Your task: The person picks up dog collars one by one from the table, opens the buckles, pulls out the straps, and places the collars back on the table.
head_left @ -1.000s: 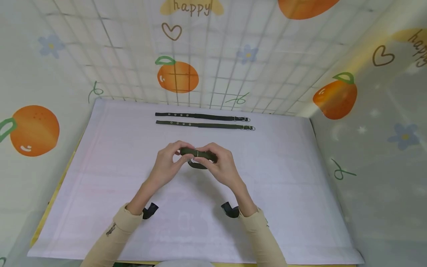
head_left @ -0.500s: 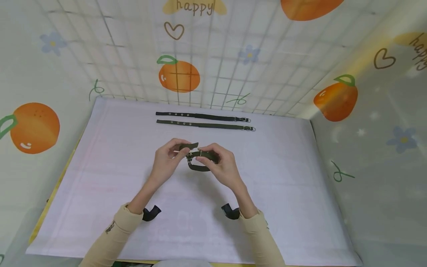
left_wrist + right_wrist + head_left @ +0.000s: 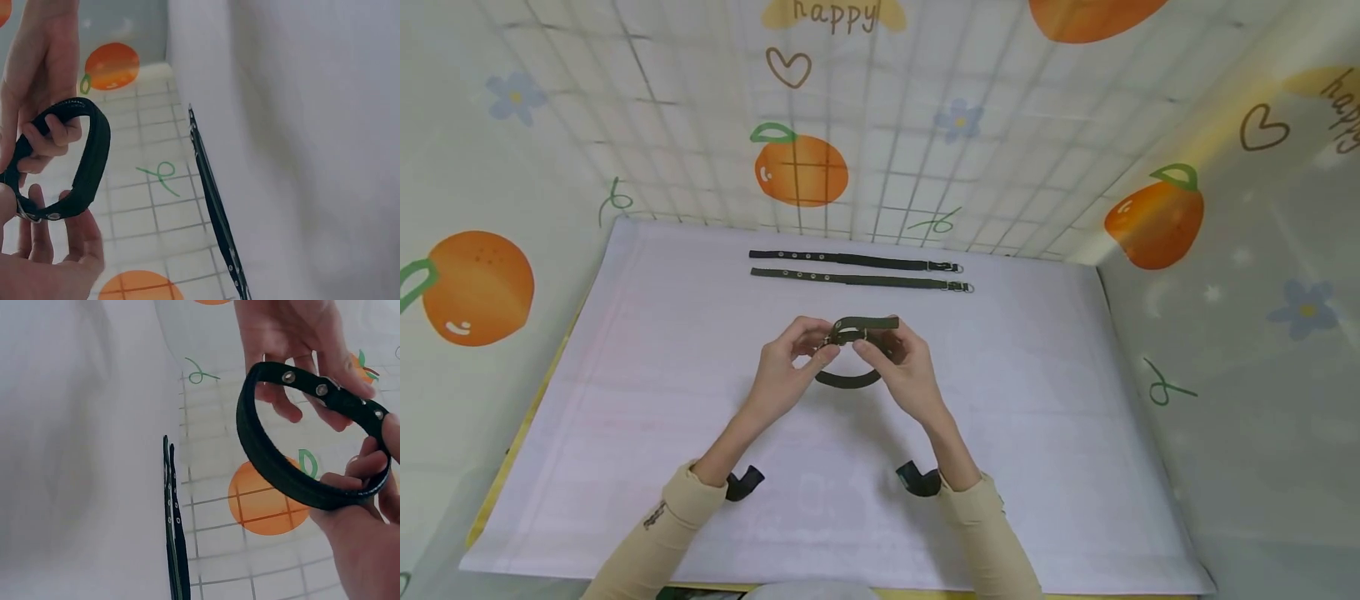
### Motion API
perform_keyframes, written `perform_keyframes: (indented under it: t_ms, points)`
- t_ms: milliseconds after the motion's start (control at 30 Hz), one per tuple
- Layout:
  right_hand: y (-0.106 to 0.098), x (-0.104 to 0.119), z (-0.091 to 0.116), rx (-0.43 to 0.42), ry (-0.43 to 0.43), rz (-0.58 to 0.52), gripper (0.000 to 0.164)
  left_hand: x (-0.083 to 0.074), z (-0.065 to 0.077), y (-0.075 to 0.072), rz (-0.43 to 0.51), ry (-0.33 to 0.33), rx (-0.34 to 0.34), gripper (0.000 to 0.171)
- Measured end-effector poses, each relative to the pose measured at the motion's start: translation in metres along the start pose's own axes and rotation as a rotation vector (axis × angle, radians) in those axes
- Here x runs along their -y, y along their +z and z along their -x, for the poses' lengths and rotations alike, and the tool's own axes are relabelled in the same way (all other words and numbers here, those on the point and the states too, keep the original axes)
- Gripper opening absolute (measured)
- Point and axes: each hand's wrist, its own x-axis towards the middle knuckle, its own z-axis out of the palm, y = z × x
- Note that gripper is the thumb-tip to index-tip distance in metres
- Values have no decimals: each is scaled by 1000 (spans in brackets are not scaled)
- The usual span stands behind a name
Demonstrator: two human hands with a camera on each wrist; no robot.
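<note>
A dark green buckle collar (image 3: 847, 382), bent into a loop, is held above the table in both hands. My left hand (image 3: 787, 367) pinches it near its metal fittings on the left. My right hand (image 3: 904, 371) grips the loop's right side, with fingers curled round the band in the right wrist view. The collar's free end (image 3: 876, 322) stretches rightward over the top of the loop to the right fingers. Metal eyelets (image 3: 322, 390) show along the band in the right wrist view. Fingers partly hide the buckle.
Two more collars, one black (image 3: 880, 263) and one green (image 3: 887, 282), lie flat and parallel at the back of the white-covered table (image 3: 1037, 433). Behind them stands a grid wall (image 3: 910, 175) under a curtain printed with oranges.
The strap's free end has come away from the band, lifted near my left hand, then swung right to my right fingers. The loop shows rounder below the hands. The two lying collars stay put.
</note>
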Motion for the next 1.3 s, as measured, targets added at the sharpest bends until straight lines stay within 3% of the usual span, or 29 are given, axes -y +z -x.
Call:
perform_keyframes:
  t_ms: [167,367,533,700,967,1300]
  points:
    - [0,0,-1,-5,-17,52,27,-2,-3,-3,-21,28,0,28]
    - [3,1,-6,-74,-37,185,14,-8,-10,-8,-255,105,31,27]
    - [8,0,-10,-21,-1,211,28,-14,-11,-7,-400,197,104,29]
    - [11,-2,-10,-42,35,177,33,-13,-9,-3,-395,220,96,30]
    - [13,-2,-11,-66,71,131,37,-10,-9,2,-349,172,84,31]
    - [12,-5,-10,-102,120,-21,36,-6,-8,2,-310,135,64,24]
